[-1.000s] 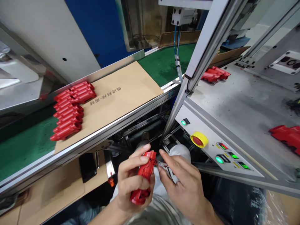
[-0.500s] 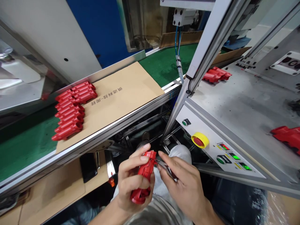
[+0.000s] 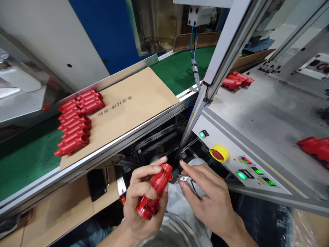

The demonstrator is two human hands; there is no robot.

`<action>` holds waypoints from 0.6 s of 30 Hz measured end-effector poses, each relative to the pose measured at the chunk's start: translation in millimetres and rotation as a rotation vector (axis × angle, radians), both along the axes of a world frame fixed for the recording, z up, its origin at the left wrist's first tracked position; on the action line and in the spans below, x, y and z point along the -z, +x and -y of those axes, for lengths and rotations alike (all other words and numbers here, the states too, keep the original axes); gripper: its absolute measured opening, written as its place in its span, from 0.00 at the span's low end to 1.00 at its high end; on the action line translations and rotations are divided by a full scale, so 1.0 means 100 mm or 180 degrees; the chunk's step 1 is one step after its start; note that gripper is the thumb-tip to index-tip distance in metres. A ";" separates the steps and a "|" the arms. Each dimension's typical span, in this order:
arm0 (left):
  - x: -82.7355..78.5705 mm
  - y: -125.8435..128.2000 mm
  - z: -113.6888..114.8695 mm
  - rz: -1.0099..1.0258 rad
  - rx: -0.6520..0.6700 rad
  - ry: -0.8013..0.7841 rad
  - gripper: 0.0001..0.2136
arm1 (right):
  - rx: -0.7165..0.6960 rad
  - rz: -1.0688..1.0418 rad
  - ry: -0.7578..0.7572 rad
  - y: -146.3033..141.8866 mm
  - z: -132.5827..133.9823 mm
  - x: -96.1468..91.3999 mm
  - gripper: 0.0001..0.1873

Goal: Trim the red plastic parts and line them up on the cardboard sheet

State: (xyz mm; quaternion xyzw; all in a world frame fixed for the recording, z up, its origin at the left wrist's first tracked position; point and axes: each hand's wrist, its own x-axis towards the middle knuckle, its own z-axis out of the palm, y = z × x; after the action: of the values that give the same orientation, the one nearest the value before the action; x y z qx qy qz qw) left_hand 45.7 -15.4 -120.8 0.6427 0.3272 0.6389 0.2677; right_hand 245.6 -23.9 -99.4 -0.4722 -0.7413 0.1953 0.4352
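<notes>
Viewed from head height, looking down at the work. Held firmly in the bare left hand (image 3: 142, 197): a bright red moulded plastic part (image 3: 154, 192), wrapped by curled fingers, its long axis tilted from lower left to upper right, upper end pointed toward the other hand. Pinched in the bare right hand (image 3: 209, 200): what appeared to be small steel pliers (image 3: 187, 179), tips aimed leftward at that upper end and just beside it; contact impossible to confirm from this angle. Hands close together but apart, the part clamped in the left, the right reaching in from the right of the view.

Farther off, on a green conveyor belt (image 3: 31, 164): a flat brown cardboard sheet (image 3: 138, 96) printed with Chinese characters, and at its edge a block of similar red plastic parts (image 3: 74, 120), lying side by side. To the right, a scuffed grey metal table (image 3: 264, 113) carrying a cluster of red parts (image 3: 236, 81) and another red part (image 3: 315, 148) at the view's edge. Nearer the hands, on a white control panel (image 3: 226, 175), a red stop button in a yellow collar (image 3: 217, 154) and a lit green indicator (image 3: 241, 175).
</notes>
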 end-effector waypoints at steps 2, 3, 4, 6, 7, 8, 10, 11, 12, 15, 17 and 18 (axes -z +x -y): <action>-0.01 0.01 0.01 0.0015 -0.0007 -0.0073 0.19 | 0.0001 0.0177 0.0149 -0.01 -0.02 -0.01 0.31; -0.01 0.01 0.01 0.0009 0.0005 -0.0090 0.18 | -0.0010 0.0252 0.0211 -0.01 -0.03 -0.02 0.31; -0.02 0.01 0.02 -0.0001 0.0028 -0.0097 0.18 | -0.0029 0.0315 0.0264 -0.01 -0.04 -0.02 0.31; -0.02 0.01 0.02 -0.0008 0.0060 -0.0076 0.18 | -0.0075 0.0420 0.0348 0.00 -0.05 -0.03 0.31; -0.02 0.01 0.02 -0.0006 0.0058 -0.0060 0.18 | -0.0095 0.0488 0.0374 0.01 -0.04 -0.04 0.31; -0.03 0.01 0.03 -0.0007 0.0048 -0.0047 0.18 | -0.0103 0.0570 0.0393 0.02 -0.03 -0.04 0.32; -0.03 0.02 0.03 0.0000 0.0048 -0.0036 0.18 | -0.0101 0.0768 0.0421 0.05 -0.02 -0.04 0.32; -0.04 0.03 0.03 0.0018 0.0061 -0.0040 0.18 | -0.0102 0.0855 0.0431 0.06 -0.01 -0.04 0.33; -0.05 0.03 0.04 0.0039 0.0097 -0.0059 0.18 | -0.0114 0.0903 0.0438 0.08 -0.01 -0.03 0.33; -0.08 0.03 0.03 0.0191 0.0216 -0.0282 0.16 | -0.0149 0.0589 0.0310 0.09 -0.03 0.01 0.31; -0.09 0.00 0.01 0.0198 0.0288 -0.0622 0.15 | -0.0156 0.0076 -0.0096 0.08 -0.05 0.03 0.25; -0.09 -0.02 -0.01 0.0127 0.0296 -0.0791 0.14 | -0.0150 -0.0184 -0.0369 0.08 -0.05 0.04 0.22</action>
State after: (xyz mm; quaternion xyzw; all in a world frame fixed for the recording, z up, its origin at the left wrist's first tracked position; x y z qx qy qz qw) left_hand 43.3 -14.4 -111.3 0.6061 0.3684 0.5931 0.3810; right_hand 253.3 -18.8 -103.7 -0.4731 -0.7268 0.2617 0.4236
